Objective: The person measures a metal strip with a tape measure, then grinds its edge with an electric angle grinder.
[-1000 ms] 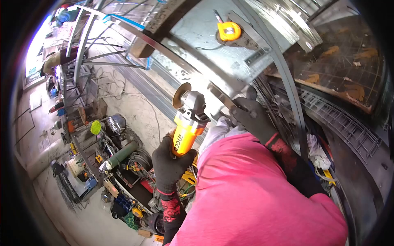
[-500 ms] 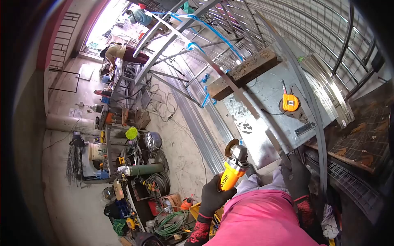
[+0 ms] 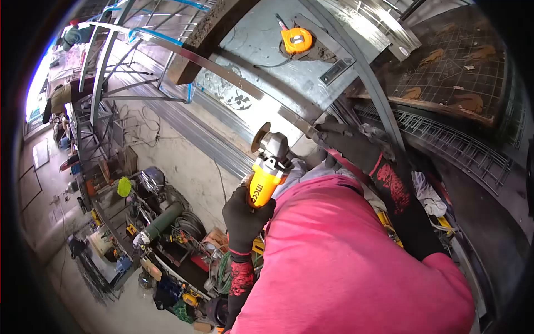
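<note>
My left hand (image 3: 245,214), in a black glove, grips the body of a yellow angle grinder (image 3: 264,181). Its disc (image 3: 260,137) is raised just beside a long flat metal strip (image 3: 233,75) that runs across a steel workbench (image 3: 267,50). Black-gloved too, my right hand (image 3: 347,142) is closed on the near end of that strip, a short way right of the disc. My pink shirt fills the lower right and hides the bench's near edge.
An orange tape measure (image 3: 296,39) and a wooden block (image 3: 206,39) lie on the bench. A curved metal bar (image 3: 370,78) and wire mesh panels (image 3: 445,139) sit at the right. Below left are a cluttered tool rack, a green gas cylinder (image 3: 164,220) and a person (image 3: 58,97) far off.
The view has swung back down and closer to the bench. The grinder and both hands now look larger and sit nearer the strip's end; my right hand still holds the strip.
</note>
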